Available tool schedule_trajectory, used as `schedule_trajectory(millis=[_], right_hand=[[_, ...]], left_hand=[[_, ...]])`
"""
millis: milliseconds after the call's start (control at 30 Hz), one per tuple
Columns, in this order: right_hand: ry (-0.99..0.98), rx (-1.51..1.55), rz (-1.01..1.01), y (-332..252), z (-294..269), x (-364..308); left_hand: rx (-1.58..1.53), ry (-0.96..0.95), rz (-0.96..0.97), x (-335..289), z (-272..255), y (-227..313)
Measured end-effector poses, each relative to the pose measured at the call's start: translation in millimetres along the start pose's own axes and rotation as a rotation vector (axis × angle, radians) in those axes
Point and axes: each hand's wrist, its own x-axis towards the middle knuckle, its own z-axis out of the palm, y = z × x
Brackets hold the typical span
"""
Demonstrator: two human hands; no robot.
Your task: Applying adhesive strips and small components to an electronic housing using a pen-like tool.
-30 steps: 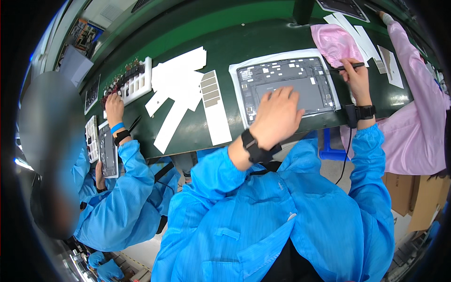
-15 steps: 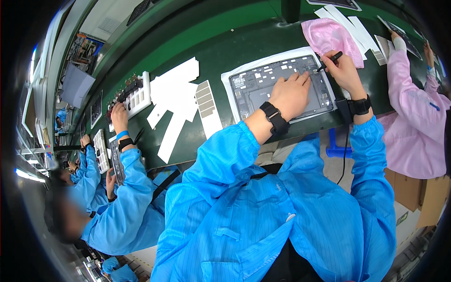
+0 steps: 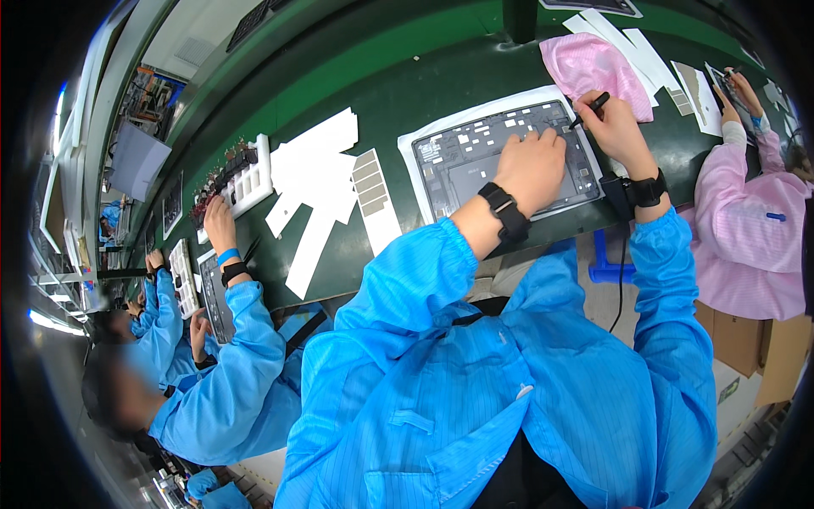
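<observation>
Nearer the flat grey opened tablet (image 3: 471, 172) than before, the right hand (image 3: 617, 131) pinches a slim black tool (image 3: 600, 101); the left hand (image 3: 532, 172) curves — any grip hidden — over the tablet on its white mat (image 3: 408, 149).

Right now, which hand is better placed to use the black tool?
Probably the right hand: it holds the tool, tip at the right side of the open device. The left hand lies over the device.
</observation>
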Motion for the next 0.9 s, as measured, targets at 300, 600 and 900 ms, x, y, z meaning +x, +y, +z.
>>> schedule_trajectory(millis=[300,600,900], right_hand=[[0.143,0.016,-0.008,-11.9,7.5,-4.1],[0.488,0.586,0.256,4.0,8.6,-30.0],[0.213,-0.096,-0.022,-31.2,24.7,-70.1]], left_hand=[[0.025,0.123,-0.060,29.4,22.5,6.1],[0.023,0.373,-0.061,-18.4,-4.1,2.7],[-0.085,0.192,-0.825,-125.5,-10.4,-57.8]])
